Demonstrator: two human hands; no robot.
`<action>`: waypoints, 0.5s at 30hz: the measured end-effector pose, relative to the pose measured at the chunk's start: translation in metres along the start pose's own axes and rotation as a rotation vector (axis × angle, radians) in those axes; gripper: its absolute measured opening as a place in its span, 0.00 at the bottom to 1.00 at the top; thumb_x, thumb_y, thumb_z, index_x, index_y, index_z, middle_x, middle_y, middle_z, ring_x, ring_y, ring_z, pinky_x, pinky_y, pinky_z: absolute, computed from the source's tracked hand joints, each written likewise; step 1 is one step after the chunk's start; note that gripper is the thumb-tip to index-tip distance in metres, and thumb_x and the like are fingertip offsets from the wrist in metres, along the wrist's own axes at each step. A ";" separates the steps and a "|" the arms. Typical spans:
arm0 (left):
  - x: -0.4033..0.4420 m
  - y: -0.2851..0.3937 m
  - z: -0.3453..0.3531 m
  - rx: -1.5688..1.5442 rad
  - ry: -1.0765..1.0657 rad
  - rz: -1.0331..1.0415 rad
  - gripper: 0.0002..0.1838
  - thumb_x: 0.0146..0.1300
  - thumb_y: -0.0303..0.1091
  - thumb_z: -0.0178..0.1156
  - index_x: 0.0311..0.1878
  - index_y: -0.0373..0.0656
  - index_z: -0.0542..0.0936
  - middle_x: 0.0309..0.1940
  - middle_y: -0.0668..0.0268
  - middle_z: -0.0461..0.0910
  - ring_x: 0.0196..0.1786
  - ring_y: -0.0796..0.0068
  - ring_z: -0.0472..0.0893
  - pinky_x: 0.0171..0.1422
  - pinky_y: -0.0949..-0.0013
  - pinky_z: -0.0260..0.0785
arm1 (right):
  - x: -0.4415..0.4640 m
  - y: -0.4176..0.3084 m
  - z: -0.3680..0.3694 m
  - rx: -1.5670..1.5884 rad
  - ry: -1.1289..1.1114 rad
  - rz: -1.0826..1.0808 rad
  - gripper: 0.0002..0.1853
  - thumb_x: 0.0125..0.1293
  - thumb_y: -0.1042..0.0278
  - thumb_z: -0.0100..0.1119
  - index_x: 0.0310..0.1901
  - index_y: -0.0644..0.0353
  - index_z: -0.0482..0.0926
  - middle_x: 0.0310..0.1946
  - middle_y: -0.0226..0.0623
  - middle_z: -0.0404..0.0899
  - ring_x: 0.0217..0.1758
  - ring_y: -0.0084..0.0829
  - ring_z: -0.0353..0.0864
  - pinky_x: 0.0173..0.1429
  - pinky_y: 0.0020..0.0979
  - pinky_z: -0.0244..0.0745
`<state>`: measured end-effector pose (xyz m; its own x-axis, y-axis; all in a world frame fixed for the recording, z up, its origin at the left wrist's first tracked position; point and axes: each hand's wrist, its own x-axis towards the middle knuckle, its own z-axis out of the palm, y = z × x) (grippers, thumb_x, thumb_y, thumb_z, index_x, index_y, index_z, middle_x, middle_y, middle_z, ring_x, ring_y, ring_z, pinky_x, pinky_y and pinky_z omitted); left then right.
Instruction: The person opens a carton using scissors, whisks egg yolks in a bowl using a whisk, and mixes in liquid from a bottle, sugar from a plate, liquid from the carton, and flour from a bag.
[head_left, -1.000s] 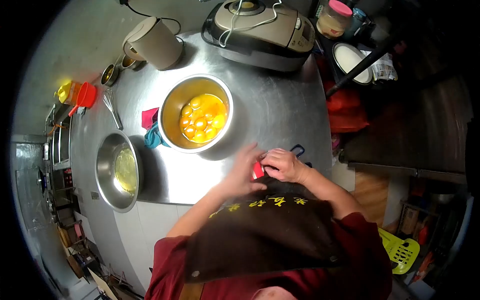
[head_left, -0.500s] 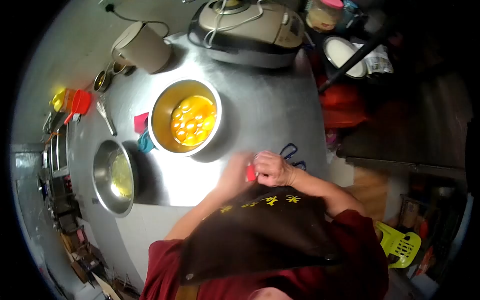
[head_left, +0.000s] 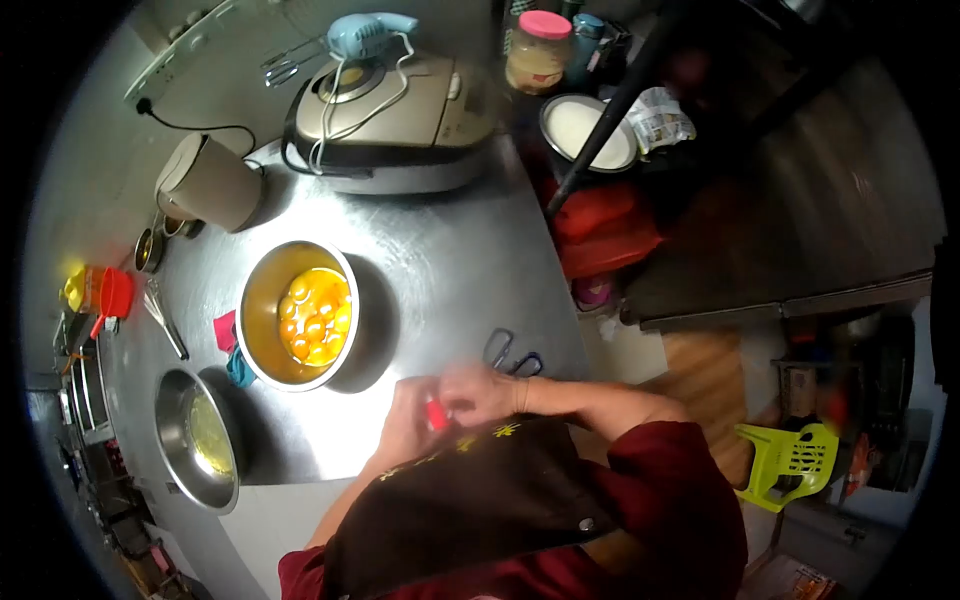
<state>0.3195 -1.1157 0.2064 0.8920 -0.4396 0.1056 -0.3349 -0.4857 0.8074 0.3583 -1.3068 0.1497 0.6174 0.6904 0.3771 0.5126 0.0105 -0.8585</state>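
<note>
Both hands meet at the front edge of the steel table, just above the dark apron. My left hand [head_left: 405, 412] is closed around a small red object [head_left: 437, 415] whose kind I cannot make out. My right hand [head_left: 478, 393], slightly blurred, presses against the same red object with bent fingers. Just beyond the right hand lie the dark blue handles of scissors [head_left: 525, 362]; their blades are hidden. To the left stands a deep steel pot [head_left: 262, 345] with several egg yolks [head_left: 315, 325] in it. A steel bowl [head_left: 172, 440] farther left holds clear yellowish egg white [head_left: 210, 435].
At the back of the table [head_left: 440, 260] stand a rice cooker [head_left: 400, 120] with a blue hand mixer [head_left: 365, 35] on top and a beige kettle [head_left: 212, 185]. A whisk [head_left: 165, 320] and red scoop [head_left: 115, 293] lie left. A green chair [head_left: 790, 465] stands right.
The camera view has shifted, so the table and pots appear lower and further left. My hands remain together at the red object; the hand mixer on the cooker is now fully in view.
</note>
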 end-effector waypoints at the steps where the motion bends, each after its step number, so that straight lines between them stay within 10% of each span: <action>1: -0.003 0.001 -0.001 0.028 -0.024 -0.030 0.29 0.48 0.27 0.69 0.55 0.38 0.68 0.45 0.51 0.70 0.49 0.49 0.72 0.53 0.58 0.66 | 0.000 -0.001 0.003 -0.021 -0.015 -0.017 0.07 0.48 0.70 0.62 0.29 0.56 0.75 0.29 0.36 0.72 0.34 0.40 0.73 0.38 0.39 0.67; 15: -0.003 0.015 -0.008 -0.078 -0.110 -0.088 0.28 0.52 0.28 0.68 0.56 0.39 0.68 0.46 0.49 0.69 0.49 0.49 0.73 0.52 0.60 0.68 | -0.011 0.013 0.006 0.100 -0.164 0.024 0.08 0.54 0.66 0.65 0.31 0.53 0.75 0.31 0.33 0.75 0.36 0.40 0.75 0.40 0.39 0.68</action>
<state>0.3140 -1.1152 0.2227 0.8768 -0.4800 -0.0277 -0.2288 -0.4673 0.8540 0.3547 -1.3104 0.1324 0.5186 0.8000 0.3018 0.4323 0.0591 -0.8998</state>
